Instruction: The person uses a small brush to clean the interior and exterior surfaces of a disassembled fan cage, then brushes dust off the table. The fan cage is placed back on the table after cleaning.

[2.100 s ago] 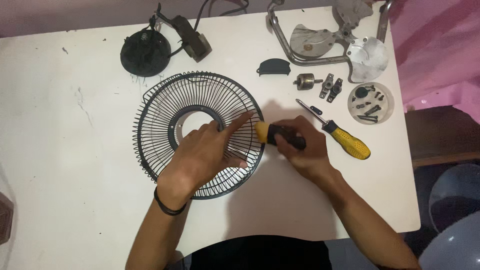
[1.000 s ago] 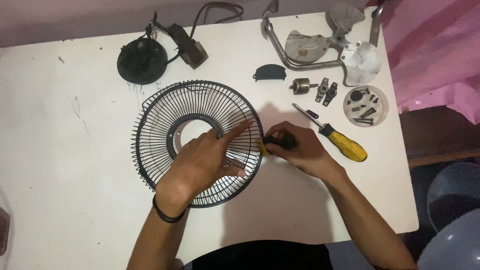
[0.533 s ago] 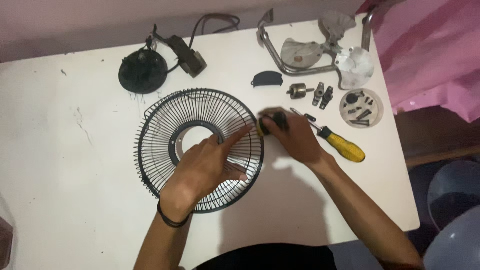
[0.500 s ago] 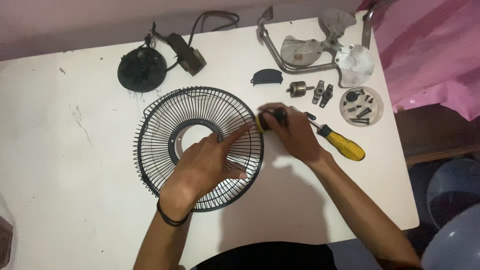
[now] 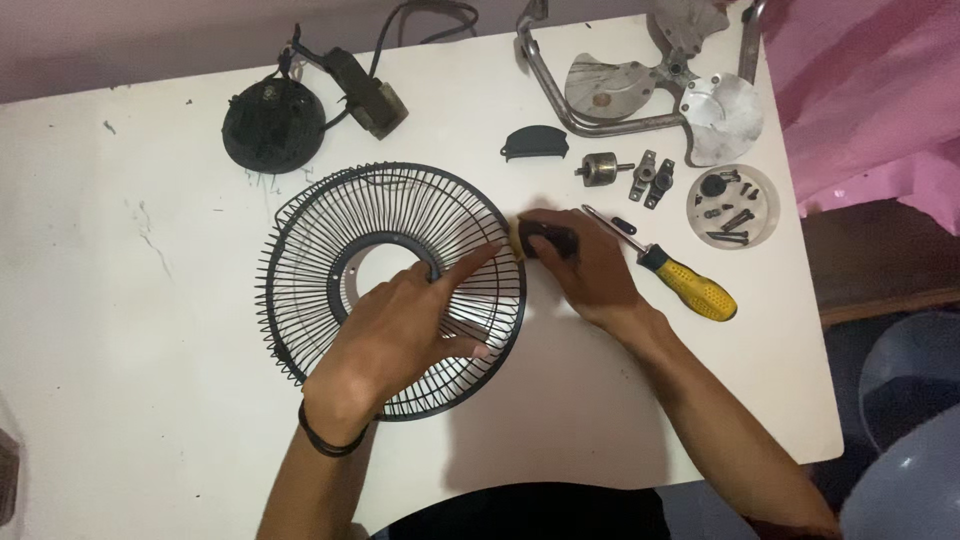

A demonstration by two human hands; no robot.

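Black wire fan guard (image 5: 390, 290) lies flat at the middle of the white table (image 5: 120, 330). Left hand (image 5: 400, 330) rests spread on its wires, forefinger stretched toward the rim. Right hand (image 5: 585, 265), closed round a black-and-yellow screwdriver handle (image 5: 535, 240), has slid up the guard's right edge since a second ago; the tip is hidden. A second yellow screwdriver (image 5: 680, 280) lies just beside it, unmoved. Dish of screws (image 5: 737, 205) stands at far right.
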